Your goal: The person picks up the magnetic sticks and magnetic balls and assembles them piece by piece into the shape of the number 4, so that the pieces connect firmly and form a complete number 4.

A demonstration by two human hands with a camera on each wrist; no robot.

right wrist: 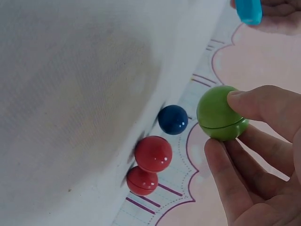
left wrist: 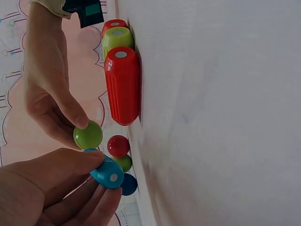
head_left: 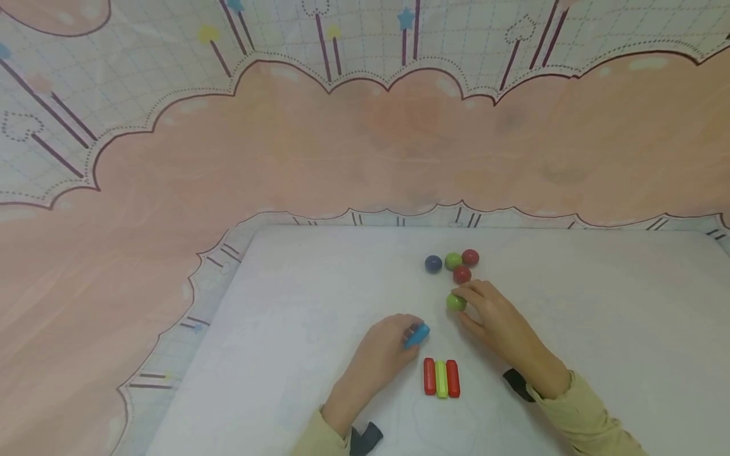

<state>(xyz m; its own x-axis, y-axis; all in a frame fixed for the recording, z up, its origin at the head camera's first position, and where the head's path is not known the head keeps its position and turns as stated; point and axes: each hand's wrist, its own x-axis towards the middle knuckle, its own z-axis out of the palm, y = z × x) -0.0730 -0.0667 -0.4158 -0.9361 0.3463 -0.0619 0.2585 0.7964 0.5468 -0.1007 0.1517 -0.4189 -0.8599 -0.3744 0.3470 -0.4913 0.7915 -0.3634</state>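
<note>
My left hand point(head_left: 383, 352) pinches a short blue toy rod point(head_left: 417, 335) between thumb and fingers; in the left wrist view the rod point(left wrist: 107, 172) shows a silver disc in its end. To its right, my right hand point(head_left: 504, 320) holds a glossy green ball point(head_left: 455, 303) by the fingertips. A seam runs round this ball point(right wrist: 221, 113) in the right wrist view. Ball and rod are a short way apart in the head view. Nearer the body, two red rods point(head_left: 429, 376) and a yellow-green rod point(head_left: 441, 379) lie side by side, between the forearms.
Beyond the right hand, a dark blue ball point(head_left: 433, 264), another green ball point(head_left: 453, 261) and two red balls point(head_left: 462, 274) sit grouped on the white tabletop point(head_left: 319, 272). A patterned peach cloth point(head_left: 365, 152) stretches behind the table and along its left side.
</note>
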